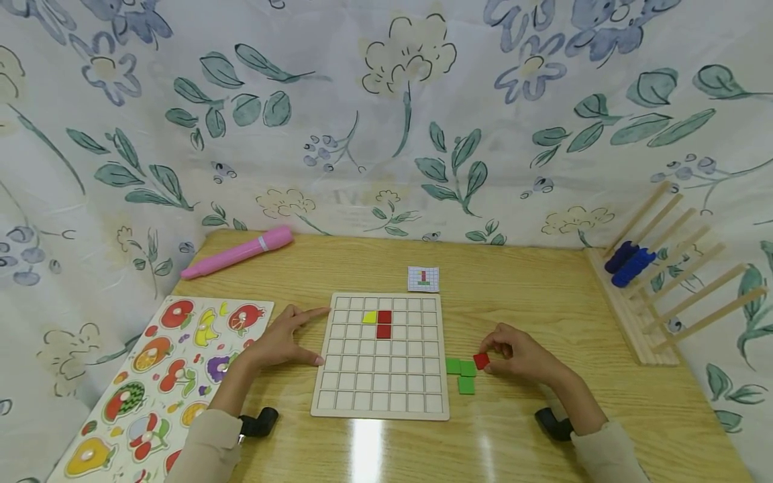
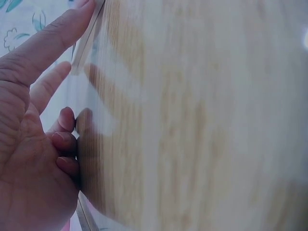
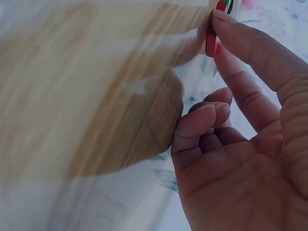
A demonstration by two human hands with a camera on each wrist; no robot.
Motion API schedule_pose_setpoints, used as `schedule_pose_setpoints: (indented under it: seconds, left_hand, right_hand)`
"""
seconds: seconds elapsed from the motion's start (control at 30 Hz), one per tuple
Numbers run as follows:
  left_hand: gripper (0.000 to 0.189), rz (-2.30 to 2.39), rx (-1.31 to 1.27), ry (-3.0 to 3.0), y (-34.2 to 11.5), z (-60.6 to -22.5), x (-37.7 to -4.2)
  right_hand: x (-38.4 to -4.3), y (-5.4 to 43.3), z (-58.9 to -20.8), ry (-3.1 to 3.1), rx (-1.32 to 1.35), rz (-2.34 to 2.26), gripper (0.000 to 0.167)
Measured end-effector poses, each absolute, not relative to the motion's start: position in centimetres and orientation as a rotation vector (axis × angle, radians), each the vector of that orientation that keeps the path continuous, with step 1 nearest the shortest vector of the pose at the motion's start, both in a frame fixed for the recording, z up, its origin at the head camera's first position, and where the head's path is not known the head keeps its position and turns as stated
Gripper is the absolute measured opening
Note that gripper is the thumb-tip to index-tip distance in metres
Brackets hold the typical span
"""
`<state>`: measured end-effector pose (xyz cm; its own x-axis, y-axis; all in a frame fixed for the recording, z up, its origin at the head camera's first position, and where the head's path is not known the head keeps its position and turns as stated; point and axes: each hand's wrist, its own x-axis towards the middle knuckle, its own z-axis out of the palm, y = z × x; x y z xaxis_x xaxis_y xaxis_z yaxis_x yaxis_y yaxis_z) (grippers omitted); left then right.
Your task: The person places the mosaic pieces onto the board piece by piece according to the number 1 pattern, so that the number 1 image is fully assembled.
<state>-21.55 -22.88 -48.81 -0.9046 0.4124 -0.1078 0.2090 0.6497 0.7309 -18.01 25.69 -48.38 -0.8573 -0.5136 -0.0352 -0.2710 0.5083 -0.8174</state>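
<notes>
A pale wooden grid board lies mid-table. On it are a yellow tile with a slanted side and two red tiles, one below the other. My left hand touches the board's left edge with thumb and index finger spread; its other fingers fold under, as the left wrist view shows. My right hand pinches a red square tile between thumb and index finger, low at the table. Just left of that tile lie several green tiles, close to the board's right edge.
Behind the board is a small pattern card. A fruit puzzle board lies at left, a pink pen-shaped object at back left. At right stands a wooden peg rack with blue pieces. A floral cloth hangs behind.
</notes>
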Motion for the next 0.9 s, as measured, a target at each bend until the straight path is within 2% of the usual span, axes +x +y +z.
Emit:
schedule_pose_setpoints:
  seconds: [0.33,0.9]
  left_hand:
    - [0.098,1.109,0.498,2.609,-23.0,-48.8,-21.6]
    - [0.097,1.11,0.489,2.615,-23.0,-49.1,-21.6]
  right_hand:
    - [-18.2,25.0,-48.3,2.631,-0.738,-1.116,0.018]
    - [-18.3,24.3,-47.3,2.649,-0.673,-1.204,0.019]
